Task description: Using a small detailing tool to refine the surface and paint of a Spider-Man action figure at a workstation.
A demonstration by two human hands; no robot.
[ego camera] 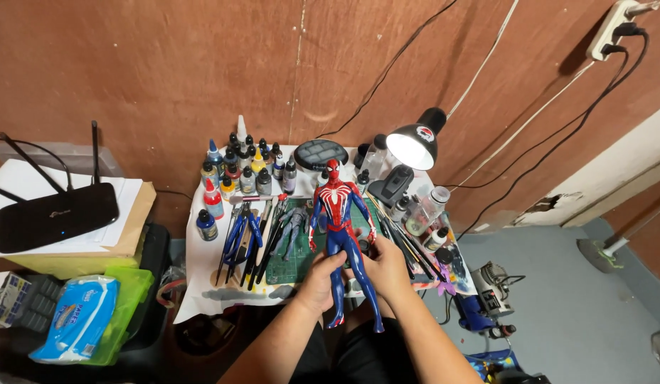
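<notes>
Forearms raised side by side, left hand (320, 279) and right hand (385, 269) clasped around upright red-and-blue action figure (340, 227)

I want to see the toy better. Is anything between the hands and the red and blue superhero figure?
No. The left hand and the right hand both grip the red and blue superhero figure directly at its legs, with nothing visible between. The figure is held upright in front of the green cutting mat and its tools.
</notes>
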